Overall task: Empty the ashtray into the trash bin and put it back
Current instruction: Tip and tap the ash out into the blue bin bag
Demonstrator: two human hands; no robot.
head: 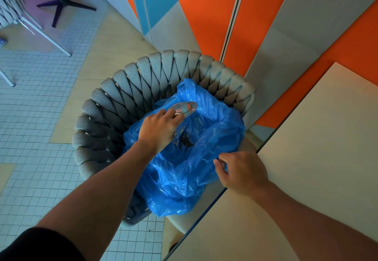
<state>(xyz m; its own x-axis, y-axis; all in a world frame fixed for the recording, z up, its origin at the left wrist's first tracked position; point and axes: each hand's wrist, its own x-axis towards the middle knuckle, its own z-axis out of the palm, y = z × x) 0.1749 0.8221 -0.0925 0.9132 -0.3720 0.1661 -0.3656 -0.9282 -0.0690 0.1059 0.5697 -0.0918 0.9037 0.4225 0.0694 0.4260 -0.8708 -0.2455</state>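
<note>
A shiny metal ashtray [185, 107] is tipped over the open blue plastic trash bag [216, 121], and my left hand [158, 131] grips it by its near rim. Dark ash and bits [185, 140] lie inside the bag just below the ashtray. My right hand [242, 171] pinches the bag's near edge and holds it open. The bag rests on the seat of a grey woven chair [126, 89].
A beige table [319, 158] fills the right side, its edge right next to the bag. Orange, blue and grey wall panels [206, 15] stand behind the chair. Another chair [12, 15] and a dark table base [63, 5] stand on the tiled floor at the far left.
</note>
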